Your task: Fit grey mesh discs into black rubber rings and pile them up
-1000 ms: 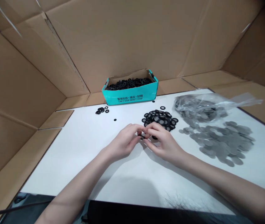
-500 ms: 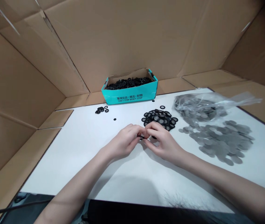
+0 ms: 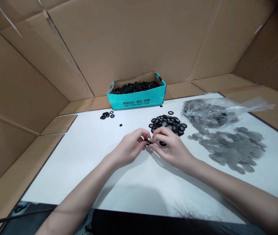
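Between the fingertips of both hands is a small black ring (image 3: 148, 142), held just above the white table. My left hand (image 3: 132, 145) pinches its left side with thumb and fingers. From the right, the thumb and fingers of my right hand (image 3: 169, 143) close on the ring's other edge. Whether a grey disc sits inside this ring is too small to tell. Right behind my hands lies a pile of black rings with grey mesh-like centres (image 3: 168, 123), and one more ring (image 3: 162, 143) shows beside my right fingers.
A turquoise box (image 3: 136, 101) full of black rings stands at the back. Loose black rings (image 3: 107, 115) lie left of it. On the right are a heap of grey discs (image 3: 236, 148) and a clear plastic bag (image 3: 209, 112) of discs. Cardboard walls (image 3: 141, 39) surround the table.
My fingers have shifted slightly apart and the ring between them is tilted so more of its face shows. Other things have stayed in place.
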### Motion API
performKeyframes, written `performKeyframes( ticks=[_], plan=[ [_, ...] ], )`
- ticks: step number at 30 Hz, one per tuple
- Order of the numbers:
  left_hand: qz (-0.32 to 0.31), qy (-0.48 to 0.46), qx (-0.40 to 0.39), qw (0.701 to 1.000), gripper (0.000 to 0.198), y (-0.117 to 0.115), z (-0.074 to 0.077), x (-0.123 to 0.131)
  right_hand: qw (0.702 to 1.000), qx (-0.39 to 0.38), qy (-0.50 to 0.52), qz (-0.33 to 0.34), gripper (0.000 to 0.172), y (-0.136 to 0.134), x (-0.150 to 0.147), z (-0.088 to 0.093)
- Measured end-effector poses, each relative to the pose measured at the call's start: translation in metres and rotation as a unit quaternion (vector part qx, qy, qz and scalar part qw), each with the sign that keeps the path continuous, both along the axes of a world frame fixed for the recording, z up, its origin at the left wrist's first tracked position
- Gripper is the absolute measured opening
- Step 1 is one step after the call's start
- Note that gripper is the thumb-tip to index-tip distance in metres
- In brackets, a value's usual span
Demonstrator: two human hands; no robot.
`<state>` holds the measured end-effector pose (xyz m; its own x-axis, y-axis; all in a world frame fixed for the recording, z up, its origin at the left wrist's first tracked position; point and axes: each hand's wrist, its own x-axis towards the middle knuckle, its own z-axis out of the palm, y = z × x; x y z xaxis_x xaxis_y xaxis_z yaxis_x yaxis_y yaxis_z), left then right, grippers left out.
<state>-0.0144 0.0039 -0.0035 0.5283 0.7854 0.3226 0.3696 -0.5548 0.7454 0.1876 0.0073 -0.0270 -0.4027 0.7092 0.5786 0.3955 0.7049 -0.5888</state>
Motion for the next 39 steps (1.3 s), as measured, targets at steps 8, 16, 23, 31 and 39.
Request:
performKeyframes(
  ticks=[8,16,23,31,39],
  plan=[
    [-0.008,-0.030,0.001,1.000,0.014,0.000,0.000,0.001,1.000,0.002,0.008,-0.002,0.006,-0.001,0.000,0.002],
    [-0.002,-0.015,0.008,1.000,0.014,-0.001,0.001,0.004,1.000,0.009,0.002,0.002,0.008,0.001,0.000,0.000],
    [-0.009,0.012,-0.008,1.000,0.013,-0.003,0.004,0.002,0.999,-0.022,0.002,0.036,0.018,0.002,0.000,0.002],
    [-0.027,0.043,-0.025,0.998,0.013,-0.004,0.007,-0.001,0.997,-0.055,0.006,0.060,0.019,0.000,0.002,0.005],
    [-0.039,-0.050,-0.124,0.990,0.008,-0.006,0.008,0.002,0.996,-0.062,0.016,0.056,0.019,-0.002,0.001,0.010]
  ],
)
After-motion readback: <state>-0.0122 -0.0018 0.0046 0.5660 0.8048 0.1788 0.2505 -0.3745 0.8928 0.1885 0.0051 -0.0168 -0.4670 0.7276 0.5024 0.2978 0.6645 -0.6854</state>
